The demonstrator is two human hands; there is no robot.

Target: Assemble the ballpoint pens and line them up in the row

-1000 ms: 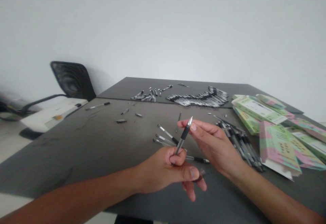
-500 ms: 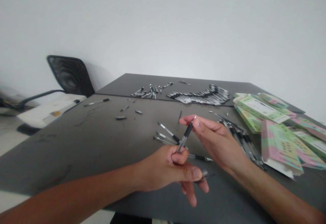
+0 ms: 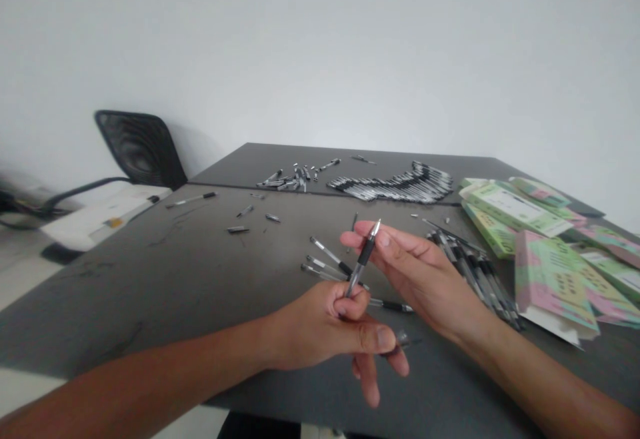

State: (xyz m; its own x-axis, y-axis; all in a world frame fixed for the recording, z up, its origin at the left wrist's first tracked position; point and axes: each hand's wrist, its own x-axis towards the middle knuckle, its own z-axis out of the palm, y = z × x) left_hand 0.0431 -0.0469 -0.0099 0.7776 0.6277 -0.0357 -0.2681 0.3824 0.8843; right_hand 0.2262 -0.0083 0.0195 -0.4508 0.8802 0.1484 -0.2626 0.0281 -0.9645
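My left hand [image 3: 345,329] is closed around the clear barrel of a gel pen [image 3: 361,262], which tilts up with its metal tip uppermost. Between that hand's thumb and a finger sits a small clear piece with a dark end [image 3: 401,342], apparently a pen cap. My right hand [image 3: 415,259] is at the pen's upper end, thumb and fingers closed about the black grip and tip. Behind the hands, several clear pens with black grips [image 3: 327,256] lie fanned out, partly hidden by my left hand. Another pen [image 3: 393,306] lies partly covered between the hands.
A pile of pens [image 3: 477,276] lies right of my right hand, beside green and pink cardboard boxes [image 3: 555,279]. Farther back are a long row of pens [image 3: 400,184] and a heap of caps [image 3: 287,179]. Loose caps [image 3: 237,229] dot the dark table [image 3: 200,292]. A black chair [image 3: 140,149] stands left.
The pen and my right hand's fingers have shifted slightly left. The metal tip now shows more fully in front of the fingers. My left hand keeps its hold.
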